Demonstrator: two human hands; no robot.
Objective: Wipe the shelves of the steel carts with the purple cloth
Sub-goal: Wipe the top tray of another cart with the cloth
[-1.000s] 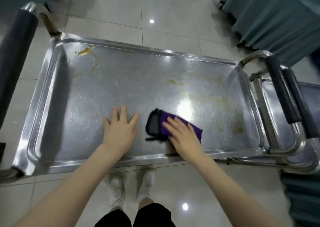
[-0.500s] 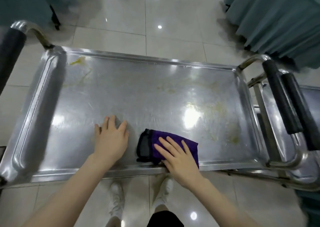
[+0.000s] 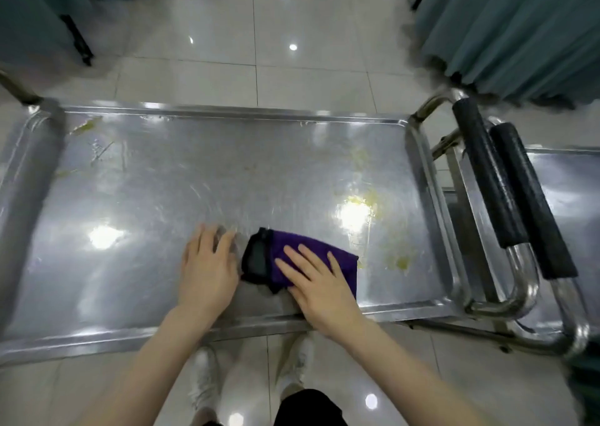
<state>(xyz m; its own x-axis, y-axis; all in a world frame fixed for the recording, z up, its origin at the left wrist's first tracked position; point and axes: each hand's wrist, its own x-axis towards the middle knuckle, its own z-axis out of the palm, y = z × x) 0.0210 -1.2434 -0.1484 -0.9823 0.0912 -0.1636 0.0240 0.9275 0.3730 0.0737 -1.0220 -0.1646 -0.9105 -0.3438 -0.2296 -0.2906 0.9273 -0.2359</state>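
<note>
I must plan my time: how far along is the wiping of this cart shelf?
Done, it seems: the shelf middle shows wipe swirls and little residue. In hand: the right hand presses the purple cloth flat near the front edge; the left hand rests beside it. Left: yellow smears at the right end and far left corner, plus the second cart.

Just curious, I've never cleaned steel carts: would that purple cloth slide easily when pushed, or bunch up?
Probably floppy: the cloth lies folded flat under the right hand, one end crumpled. It likely glides easily, since the shelf looks smooth and shiny. Lifted, it would probably droop and weigh little.
</note>
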